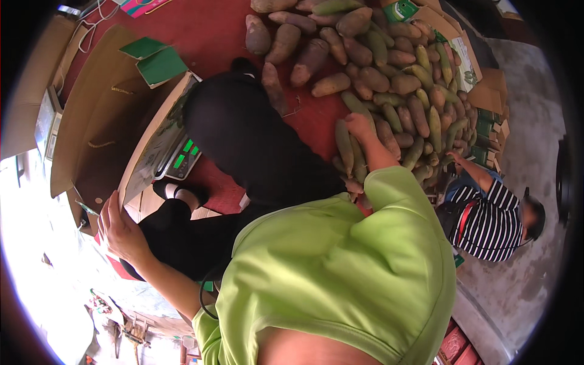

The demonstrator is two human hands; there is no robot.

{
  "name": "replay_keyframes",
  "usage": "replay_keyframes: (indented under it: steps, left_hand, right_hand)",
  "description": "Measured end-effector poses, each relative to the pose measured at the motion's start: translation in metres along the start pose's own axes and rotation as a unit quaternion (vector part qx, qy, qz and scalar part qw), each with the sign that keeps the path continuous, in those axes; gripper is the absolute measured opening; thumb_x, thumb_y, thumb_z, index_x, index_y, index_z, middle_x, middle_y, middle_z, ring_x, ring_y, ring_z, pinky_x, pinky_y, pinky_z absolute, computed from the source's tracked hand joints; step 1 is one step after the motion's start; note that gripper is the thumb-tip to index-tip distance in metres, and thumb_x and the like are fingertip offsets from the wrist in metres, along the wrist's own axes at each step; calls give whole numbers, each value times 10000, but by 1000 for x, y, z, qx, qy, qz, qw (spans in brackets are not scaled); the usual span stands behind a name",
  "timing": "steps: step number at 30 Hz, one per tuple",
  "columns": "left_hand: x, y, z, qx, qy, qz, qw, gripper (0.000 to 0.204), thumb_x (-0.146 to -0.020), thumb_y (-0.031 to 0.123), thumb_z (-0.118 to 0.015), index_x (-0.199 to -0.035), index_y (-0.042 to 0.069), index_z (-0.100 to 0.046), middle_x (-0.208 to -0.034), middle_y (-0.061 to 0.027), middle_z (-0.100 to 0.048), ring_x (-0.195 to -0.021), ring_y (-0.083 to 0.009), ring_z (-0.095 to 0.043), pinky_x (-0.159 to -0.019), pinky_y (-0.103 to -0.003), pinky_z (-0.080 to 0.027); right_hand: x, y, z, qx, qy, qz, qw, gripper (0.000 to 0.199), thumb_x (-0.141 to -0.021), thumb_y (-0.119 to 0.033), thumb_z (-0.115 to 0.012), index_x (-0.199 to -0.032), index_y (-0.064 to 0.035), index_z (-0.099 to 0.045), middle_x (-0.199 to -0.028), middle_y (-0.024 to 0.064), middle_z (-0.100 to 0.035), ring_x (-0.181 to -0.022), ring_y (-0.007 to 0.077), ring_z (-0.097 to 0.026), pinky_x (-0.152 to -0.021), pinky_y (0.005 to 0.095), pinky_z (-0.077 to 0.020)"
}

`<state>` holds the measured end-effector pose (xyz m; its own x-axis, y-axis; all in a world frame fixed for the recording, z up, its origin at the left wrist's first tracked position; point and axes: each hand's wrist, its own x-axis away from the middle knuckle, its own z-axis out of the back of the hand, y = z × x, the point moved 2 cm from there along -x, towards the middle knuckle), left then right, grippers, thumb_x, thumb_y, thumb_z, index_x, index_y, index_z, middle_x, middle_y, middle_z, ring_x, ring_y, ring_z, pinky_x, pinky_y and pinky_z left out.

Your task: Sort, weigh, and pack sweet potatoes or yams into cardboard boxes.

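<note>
My left hand (121, 232) rests at the near edge of a large open carton (79, 146), its fingers stretched out and somewhat apart. The carton stands upright with its brown inside showing. My right hand (360, 126) reaches into the edge of a big heap of long vegetables (420, 115), some brown, some green. Its fingers are curled, and it appears closed round the end of a long green vegetable (358, 103). Another greenish vegetable (344, 146) lies right beside that hand. My palm and part of the grip are hidden.
A scale (182, 159) with a green lit display stands against the carton, near my black-trousered legs (243, 134). Several loose vegetables lie on the red floor covering (207, 36). Torn cartons (486, 94) border the heap. A co-worker in a striped shirt (486, 219) reaches toward it from the right.
</note>
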<state>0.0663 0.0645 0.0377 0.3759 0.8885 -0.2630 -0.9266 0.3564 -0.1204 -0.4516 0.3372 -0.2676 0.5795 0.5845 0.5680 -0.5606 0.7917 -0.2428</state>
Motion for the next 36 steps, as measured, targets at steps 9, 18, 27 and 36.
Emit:
replay_keyframes:
  steps: [9,18,27,36]
  left_hand:
    - [6,1,-2,3,22,7,1000,263,-786,70,-550,-1013,159,-649,-966,-16,-647,-873,-228,-614,-761,-343,-478]
    - [5,4,2,1,38,28,999,285,-740,20,-582,-983,148,-660,-931,-15,-644,-864,-214,-608,-765,-322,-469]
    - [3,6,6,22,37,33,999,276,-717,14,-593,-960,133,-651,-935,-5,-637,-891,-206,-600,-753,-344,-451]
    - [4,-1,5,35,29,42,998,333,-680,-9,-575,-980,117,-643,-950,-13,-637,-891,-209,-598,-784,-330,-448]
  right_hand:
    - [51,48,20,34,62,-293,954,490,-756,-219,-564,-1213,-84,-450,-1249,181,-480,-1158,372,-458,-930,453,-418]
    - [47,47,4,5,63,-310,949,742,-659,-399,-663,-1242,-9,-419,-1259,243,-440,-1176,390,-436,-984,435,-371]
    - [36,54,-1,115,86,-247,958,549,-745,-373,-639,-1182,-94,-457,-1174,147,-531,-1118,351,-485,-896,454,-436]
    - [37,13,12,185,22,-254,949,544,-731,-349,-657,-1178,-110,-459,-1181,114,-534,-1117,326,-493,-883,466,-442]
